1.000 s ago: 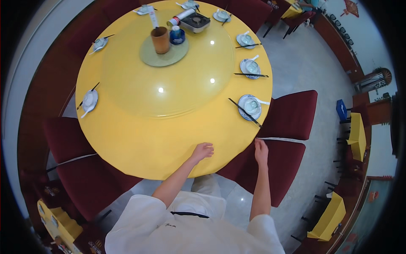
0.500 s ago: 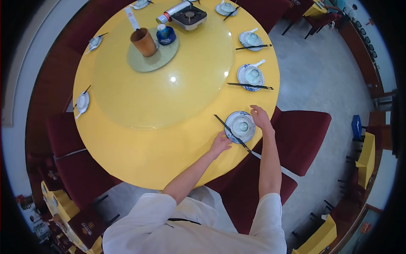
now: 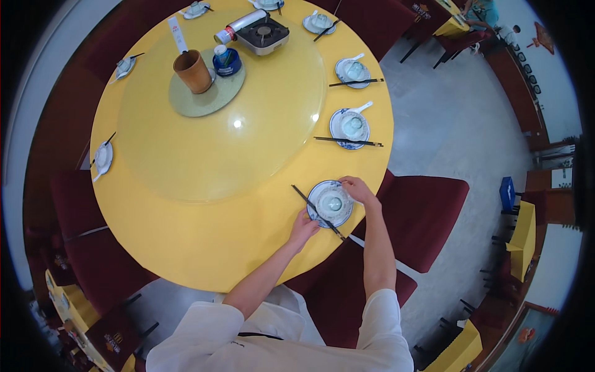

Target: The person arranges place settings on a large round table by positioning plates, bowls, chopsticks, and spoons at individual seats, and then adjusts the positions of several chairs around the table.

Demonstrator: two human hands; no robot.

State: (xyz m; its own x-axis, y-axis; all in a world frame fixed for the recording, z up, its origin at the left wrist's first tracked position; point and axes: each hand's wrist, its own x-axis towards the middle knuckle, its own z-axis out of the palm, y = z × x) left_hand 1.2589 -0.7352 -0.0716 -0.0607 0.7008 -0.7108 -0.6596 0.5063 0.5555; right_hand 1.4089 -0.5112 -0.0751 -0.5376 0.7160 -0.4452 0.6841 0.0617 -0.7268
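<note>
A blue-and-white plate (image 3: 313, 217) lies near the right edge of the round yellow table, carrying a patterned bowl with a small clear glass (image 3: 333, 204) in the middle. Black chopsticks (image 3: 305, 197) slant across the plate's left side. My left hand (image 3: 303, 230) is at the lower left rim, fingers closed on the plate's edge beside the chopsticks. At the upper right rim, my right hand (image 3: 359, 190) has its fingers bent over the edge, closed on the plate. No spoon shows at this setting; part of the rim is hidden by my fingers.
Similar settings ring the table, the nearest plate (image 3: 335, 131) with spoon and chopsticks. A glass turntable (image 3: 180, 149) bears a brown cup (image 3: 193, 72), a blue container (image 3: 227, 64) and a portable gas stove (image 3: 263, 36). Dark red chairs (image 3: 421, 217) stand close at the right.
My right hand has come down and inward, its fingers now bent onto the plate's rim. My left hand has closed in on the lower left rim. The whole view has shifted slightly.
</note>
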